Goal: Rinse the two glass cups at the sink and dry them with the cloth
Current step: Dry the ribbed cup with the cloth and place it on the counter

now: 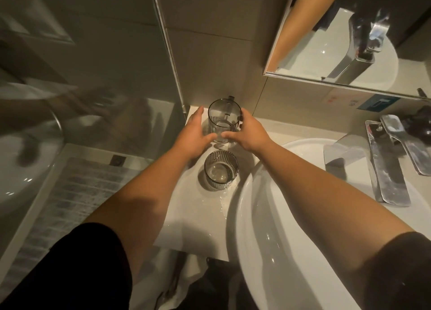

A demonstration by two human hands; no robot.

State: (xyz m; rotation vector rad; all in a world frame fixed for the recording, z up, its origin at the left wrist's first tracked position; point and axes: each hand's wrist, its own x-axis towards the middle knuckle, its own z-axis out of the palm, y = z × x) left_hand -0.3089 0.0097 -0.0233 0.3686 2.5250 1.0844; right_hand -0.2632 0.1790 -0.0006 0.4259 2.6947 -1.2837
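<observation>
Glass is what both cups are made of, so I judge them stiff, fragile and, if wet, slippery; some water drops lie on the tabletop [186, 216] near them. The far cup [224, 117] is a tall ribbed mug with a handle on its back side, toward the wall. It stands upright at the back of the tabletop, close to the wall, with its mouth up, so its long axis is vertical. The near cup [221, 169] is a shorter ribbed tumbler. It also stands upright with the mouth up, just in front of the mug and just beside the rim of the white sink [256, 239].

Both hands are around the far cup, one at each side. The left hand [197, 132] has its fingers nearly straight along the left wall of the cup; I cannot tell whether it already touches the glass. The right hand [249, 132] curves around the right wall, its fingers seem to touch the glass.

A good hold, in my opinion, is around the ribbed wall at middle height, or by the handle, because the ribs give some friction and the thin rim could chip.

To the right, the chrome faucet [387, 167] reaches over the basin. A white cloth [172, 284] seems to hang below the tabletop edge.
</observation>
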